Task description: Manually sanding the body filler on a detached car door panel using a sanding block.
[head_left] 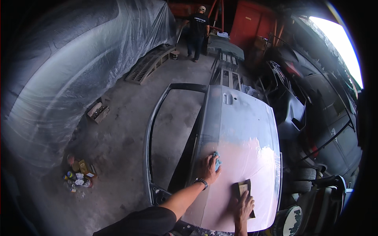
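A car door (pixel 232 122) lies flat before me, grey toward its far end and coated in pale pinkish filler over the near half. My left hand (pixel 209 169), with a dark watch at the wrist, is closed around a crumpled blue cloth (pixel 217 160) against the panel near the window frame. Lower and to the right, my right hand (pixel 245 204) grips a long sanding block (pixel 244 187) that rests on the filler. Its fingers cover part of the block. The door handle (pixel 227 98) is at the far end, beyond both hands.
Plastic sheeting (pixel 90 51) covers a vehicle at left. Cans and boxes (pixel 80 175) stand on the floor. A person (pixel 198 29) walks at the back near metal ramps (pixel 147 67). Car parts (pixel 289 102), tyres (pixel 305 175) and a bucket (pixel 292 220) crowd the right side.
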Tool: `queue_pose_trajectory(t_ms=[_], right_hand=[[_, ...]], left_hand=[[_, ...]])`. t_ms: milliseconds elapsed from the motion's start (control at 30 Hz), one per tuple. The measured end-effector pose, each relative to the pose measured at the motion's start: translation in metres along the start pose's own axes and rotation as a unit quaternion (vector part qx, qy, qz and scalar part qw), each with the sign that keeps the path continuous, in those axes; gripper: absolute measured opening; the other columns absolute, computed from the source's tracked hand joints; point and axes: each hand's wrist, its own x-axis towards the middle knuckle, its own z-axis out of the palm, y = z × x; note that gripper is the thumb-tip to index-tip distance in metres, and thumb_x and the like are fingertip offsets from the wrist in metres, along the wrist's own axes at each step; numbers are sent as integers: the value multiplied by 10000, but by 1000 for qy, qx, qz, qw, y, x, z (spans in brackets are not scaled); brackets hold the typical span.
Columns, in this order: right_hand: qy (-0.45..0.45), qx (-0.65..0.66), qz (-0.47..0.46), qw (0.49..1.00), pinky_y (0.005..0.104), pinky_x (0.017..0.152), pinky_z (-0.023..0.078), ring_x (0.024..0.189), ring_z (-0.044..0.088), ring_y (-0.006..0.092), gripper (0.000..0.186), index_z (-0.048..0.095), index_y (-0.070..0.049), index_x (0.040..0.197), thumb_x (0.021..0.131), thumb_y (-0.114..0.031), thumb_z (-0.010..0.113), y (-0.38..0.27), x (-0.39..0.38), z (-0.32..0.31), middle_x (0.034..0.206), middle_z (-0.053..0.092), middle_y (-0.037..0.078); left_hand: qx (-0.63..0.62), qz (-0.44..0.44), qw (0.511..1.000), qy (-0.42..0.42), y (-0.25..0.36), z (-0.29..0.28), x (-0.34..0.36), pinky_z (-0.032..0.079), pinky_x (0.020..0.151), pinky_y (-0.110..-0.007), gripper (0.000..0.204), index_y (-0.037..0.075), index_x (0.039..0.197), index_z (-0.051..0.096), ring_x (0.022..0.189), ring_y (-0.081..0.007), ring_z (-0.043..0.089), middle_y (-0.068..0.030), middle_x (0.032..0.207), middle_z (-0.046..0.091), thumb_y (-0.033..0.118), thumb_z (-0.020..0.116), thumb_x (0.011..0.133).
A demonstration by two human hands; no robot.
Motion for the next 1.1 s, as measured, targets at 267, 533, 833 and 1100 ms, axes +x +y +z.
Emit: queue_pose_trajectory(t_ms=[267, 533, 833, 1100], right_hand=[[40, 9, 34, 999, 557, 892, 468, 1109, 544, 468, 676, 435, 0, 1483, 947, -347, 658, 100, 140, 26, 1279, 526, 307], [-3, 36, 36, 999, 516, 868, 455, 1061, 551, 427, 750, 444, 0, 1473, 866, -330, 735, 20, 43, -15, 1208, 541, 268], [7, 45, 18, 999, 578, 869, 457, 1043, 542, 489, 717, 440, 4, 1473, 908, -359, 694, 88, 109, 2, 1200, 535, 325], [-19, 39, 32, 999, 529, 860, 468, 1066, 548, 438, 721, 440, 18, 1469, 897, -326, 712, 29, 56, -21, 1216, 534, 286]], left_hand=[[-25, 11, 1000, -3, 0, 6, -1, 341, 1077, -520, 575, 140, 1358, 508, 1260, -354, 469, -153, 1352, 495, 313, 720, 852], [15, -10, 1000, -23, -5, -3, -2, 335, 1074, -550, 577, 159, 1374, 506, 1265, -349, 475, -139, 1368, 503, 333, 709, 863], [-33, 14, 999, -3, 1, 0, 0, 348, 1065, -530, 555, 145, 1351, 523, 1265, -350, 464, -141, 1347, 509, 269, 729, 851], [11, -10, 999, -35, 6, -12, 0, 357, 1050, -528, 582, 151, 1368, 494, 1262, -342, 464, -128, 1337, 512, 303, 721, 854]])
